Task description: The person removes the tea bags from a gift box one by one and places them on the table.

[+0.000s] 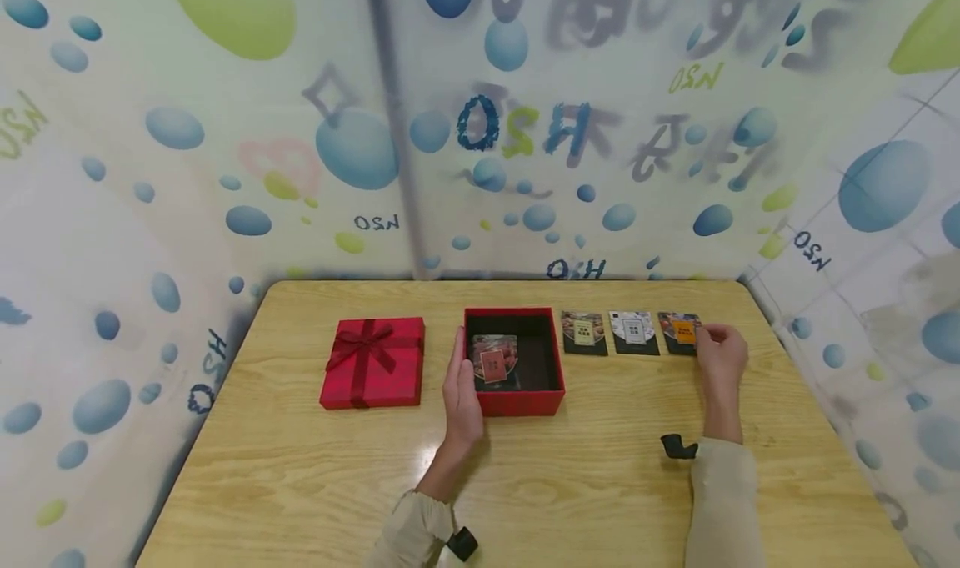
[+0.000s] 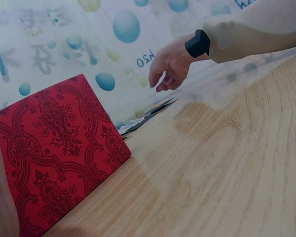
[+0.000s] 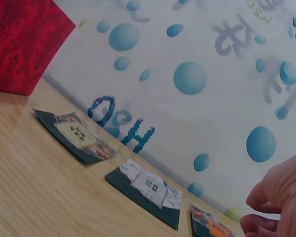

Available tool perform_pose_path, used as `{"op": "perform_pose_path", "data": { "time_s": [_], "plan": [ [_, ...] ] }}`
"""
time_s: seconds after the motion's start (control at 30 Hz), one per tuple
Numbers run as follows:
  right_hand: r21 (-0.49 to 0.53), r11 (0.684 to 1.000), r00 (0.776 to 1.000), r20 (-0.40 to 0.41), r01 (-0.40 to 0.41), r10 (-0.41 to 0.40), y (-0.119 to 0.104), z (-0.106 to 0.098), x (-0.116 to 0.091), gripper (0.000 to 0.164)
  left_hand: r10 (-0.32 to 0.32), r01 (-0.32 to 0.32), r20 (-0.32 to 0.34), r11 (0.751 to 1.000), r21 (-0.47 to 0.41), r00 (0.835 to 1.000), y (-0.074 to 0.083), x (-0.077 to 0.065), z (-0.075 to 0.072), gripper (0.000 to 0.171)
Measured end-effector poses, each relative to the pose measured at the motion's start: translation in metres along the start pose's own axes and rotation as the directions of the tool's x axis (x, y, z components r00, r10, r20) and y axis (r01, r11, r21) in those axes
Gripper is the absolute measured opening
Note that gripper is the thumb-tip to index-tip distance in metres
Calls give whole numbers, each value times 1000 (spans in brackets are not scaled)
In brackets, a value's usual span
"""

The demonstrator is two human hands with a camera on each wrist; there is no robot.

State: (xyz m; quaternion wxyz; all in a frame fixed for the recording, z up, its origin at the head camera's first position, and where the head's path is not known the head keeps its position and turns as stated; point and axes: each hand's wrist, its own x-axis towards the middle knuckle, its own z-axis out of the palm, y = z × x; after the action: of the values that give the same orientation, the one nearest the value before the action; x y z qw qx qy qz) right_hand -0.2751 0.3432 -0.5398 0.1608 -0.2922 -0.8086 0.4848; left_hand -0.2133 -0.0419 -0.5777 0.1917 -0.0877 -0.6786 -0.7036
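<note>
An open red patterned box [image 1: 520, 403] with a dark inside stands mid-table. A packet with a red label [image 1: 495, 364] lies inside it on the left. My left hand [image 1: 462, 397] rests along the box's left wall, fingers straight. To the right of the box lie three flat packets in a row: one with a cream label [image 1: 584, 333], one with a white label [image 1: 633, 332], one with an orange label [image 1: 679, 333]. Over the right edge of the orange-labelled packet hovers my right hand [image 1: 722, 355], fingers bent, with a gap between thumb and fingers in the right wrist view.
A red lid [image 1: 390, 368] with a dark red ribbon bow lies left of the box. Behind the wooden table [image 1: 585, 485] rises a wall [image 1: 300, 118] printed with blue and green drops. Black devices [image 1: 462, 543] sit at both wrists.
</note>
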Motion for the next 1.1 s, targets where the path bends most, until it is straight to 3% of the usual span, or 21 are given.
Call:
{"op": "perform_pose_path", "data": {
  "time_s": [0.23, 0.5, 0.73, 0.87, 1.1],
  "plan": [
    [81, 996, 996, 80, 30, -37, -13, 4, -9, 37, 17, -17, 0, 1000, 12, 1000, -1, 0, 0, 52],
    [45, 995, 988, 125, 88, -93, -26, 13, -13, 29, 16, -16, -7, 1000, 13, 1000, -1, 0, -1, 52],
    [-5, 984, 965, 196, 176, -171, -45, 20, -26, 27, 14, -14, -8, 1000, 22, 1000, -2, 2, 0, 52],
    [-28, 965, 932, 269, 259, -243, -54, 27, -38, 29, 9, -9, -6, 999, 34, 1000, -2, 2, 0, 53],
    [24, 918, 844, 385, 397, -375, -74, 47, -64, 29, 10, -10, -9, 999, 46, 1000, -1, 2, 0, 53]
  ]
}}
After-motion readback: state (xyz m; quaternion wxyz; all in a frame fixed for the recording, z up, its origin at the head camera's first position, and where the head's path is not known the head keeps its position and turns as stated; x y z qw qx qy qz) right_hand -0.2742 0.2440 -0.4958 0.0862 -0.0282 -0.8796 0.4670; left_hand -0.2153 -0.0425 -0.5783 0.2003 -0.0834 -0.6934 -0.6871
